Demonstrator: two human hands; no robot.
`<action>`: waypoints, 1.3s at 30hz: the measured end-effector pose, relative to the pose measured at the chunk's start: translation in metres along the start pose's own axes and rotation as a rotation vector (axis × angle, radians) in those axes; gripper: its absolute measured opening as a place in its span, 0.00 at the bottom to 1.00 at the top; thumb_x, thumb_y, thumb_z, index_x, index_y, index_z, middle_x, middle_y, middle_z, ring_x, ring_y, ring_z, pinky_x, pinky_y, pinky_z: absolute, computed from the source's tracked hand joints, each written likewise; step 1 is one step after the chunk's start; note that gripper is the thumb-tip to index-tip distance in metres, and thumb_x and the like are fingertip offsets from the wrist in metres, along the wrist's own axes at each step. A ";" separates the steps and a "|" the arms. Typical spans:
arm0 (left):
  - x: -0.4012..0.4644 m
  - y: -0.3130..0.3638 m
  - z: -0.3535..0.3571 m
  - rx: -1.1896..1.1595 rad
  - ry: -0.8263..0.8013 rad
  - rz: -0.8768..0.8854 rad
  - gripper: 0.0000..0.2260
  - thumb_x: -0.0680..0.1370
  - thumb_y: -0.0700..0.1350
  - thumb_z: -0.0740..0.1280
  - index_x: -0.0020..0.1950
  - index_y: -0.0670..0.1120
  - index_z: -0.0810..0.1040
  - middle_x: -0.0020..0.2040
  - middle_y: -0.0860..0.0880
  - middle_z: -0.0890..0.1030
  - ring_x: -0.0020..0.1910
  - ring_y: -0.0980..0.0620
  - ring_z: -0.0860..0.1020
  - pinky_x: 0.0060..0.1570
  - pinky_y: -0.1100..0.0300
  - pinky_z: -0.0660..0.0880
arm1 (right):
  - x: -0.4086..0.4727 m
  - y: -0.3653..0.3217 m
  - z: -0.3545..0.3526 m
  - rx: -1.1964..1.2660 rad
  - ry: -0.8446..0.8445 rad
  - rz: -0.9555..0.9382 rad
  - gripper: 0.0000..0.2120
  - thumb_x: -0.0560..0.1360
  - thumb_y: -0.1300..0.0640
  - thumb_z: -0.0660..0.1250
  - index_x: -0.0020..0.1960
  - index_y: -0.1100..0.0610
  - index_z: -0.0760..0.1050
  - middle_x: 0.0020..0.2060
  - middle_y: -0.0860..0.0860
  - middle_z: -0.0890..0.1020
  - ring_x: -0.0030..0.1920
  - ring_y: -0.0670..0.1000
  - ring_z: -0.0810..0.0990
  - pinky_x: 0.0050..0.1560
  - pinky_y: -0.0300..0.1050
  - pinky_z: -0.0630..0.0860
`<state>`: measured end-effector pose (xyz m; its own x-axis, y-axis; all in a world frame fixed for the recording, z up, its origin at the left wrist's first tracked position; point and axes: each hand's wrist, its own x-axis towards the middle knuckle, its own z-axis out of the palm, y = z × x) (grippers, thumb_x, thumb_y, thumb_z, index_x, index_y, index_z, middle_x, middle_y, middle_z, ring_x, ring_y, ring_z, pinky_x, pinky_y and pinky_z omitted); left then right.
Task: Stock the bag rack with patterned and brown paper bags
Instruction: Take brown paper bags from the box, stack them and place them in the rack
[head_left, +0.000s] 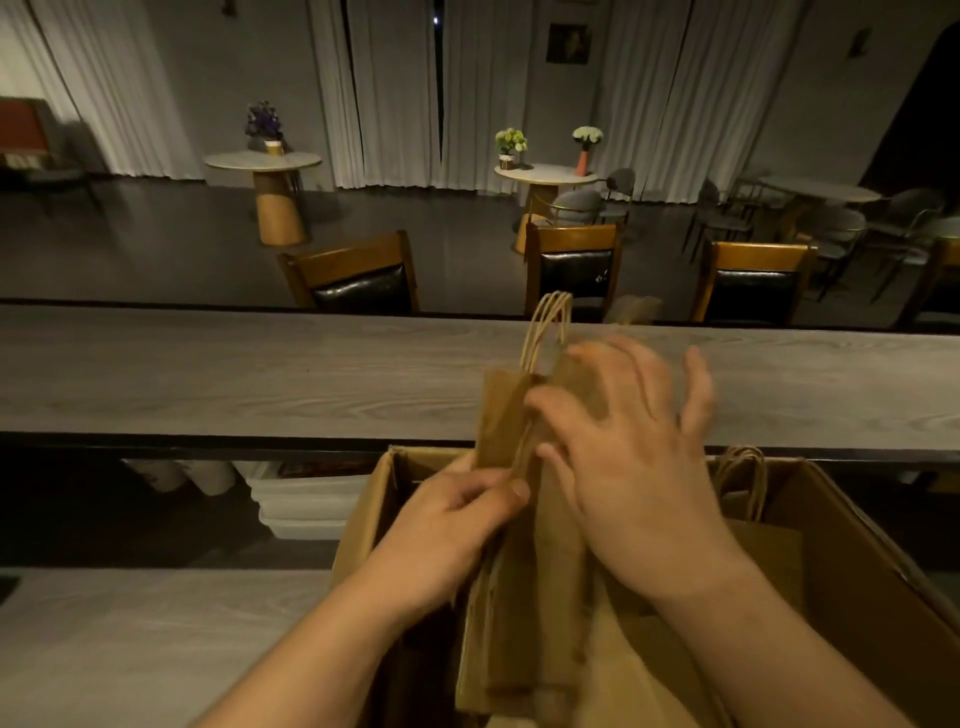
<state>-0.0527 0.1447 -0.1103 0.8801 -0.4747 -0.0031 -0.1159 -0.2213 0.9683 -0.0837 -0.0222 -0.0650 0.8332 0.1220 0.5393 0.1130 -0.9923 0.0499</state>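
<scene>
A stack of flat brown paper bags (524, 597) with twisted paper handles stands upright over an open cardboard box (857, 561). My left hand (457, 525) grips the stack's left edge, thumb across the front. My right hand (628, 457) lies against the front of the stack with spread, straight fingers, slightly blurred. More brown bags (748, 493) with handles stand in the box at the right. No patterned bag and no bag rack can be seen.
A long grey wooden counter (260, 379) runs across behind the box. White plastic bins (301, 499) sit on a shelf under it. Wooden chairs (358, 280) line its far side, with round tables and flower vases beyond. A lower grey surface (130, 649) lies at the left.
</scene>
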 end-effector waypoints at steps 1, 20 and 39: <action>0.002 -0.001 0.000 -0.012 0.052 -0.049 0.11 0.83 0.47 0.66 0.47 0.52 0.88 0.54 0.50 0.83 0.49 0.55 0.84 0.53 0.57 0.81 | 0.000 0.001 0.008 0.042 0.052 0.056 0.32 0.67 0.47 0.81 0.68 0.46 0.74 0.72 0.59 0.68 0.76 0.65 0.62 0.75 0.76 0.54; 0.007 0.001 -0.003 -0.091 0.397 -0.019 0.34 0.75 0.50 0.77 0.75 0.64 0.64 0.59 0.63 0.80 0.56 0.64 0.80 0.64 0.48 0.78 | 0.004 0.021 0.024 1.124 -0.459 0.682 0.15 0.84 0.44 0.63 0.68 0.47 0.72 0.53 0.41 0.83 0.52 0.45 0.84 0.57 0.50 0.82; 0.006 -0.004 -0.001 -0.024 0.723 0.200 0.24 0.79 0.45 0.73 0.57 0.74 0.66 0.51 0.78 0.77 0.52 0.74 0.77 0.56 0.62 0.75 | -0.015 0.054 0.039 0.189 -1.006 0.312 0.26 0.72 0.45 0.79 0.66 0.45 0.74 0.60 0.47 0.80 0.59 0.50 0.79 0.58 0.46 0.78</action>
<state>-0.0466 0.1438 -0.1142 0.9271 0.1762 0.3309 -0.3031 -0.1671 0.9382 -0.0690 -0.0771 -0.1031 0.8934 -0.0912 -0.4399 -0.1724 -0.9738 -0.1483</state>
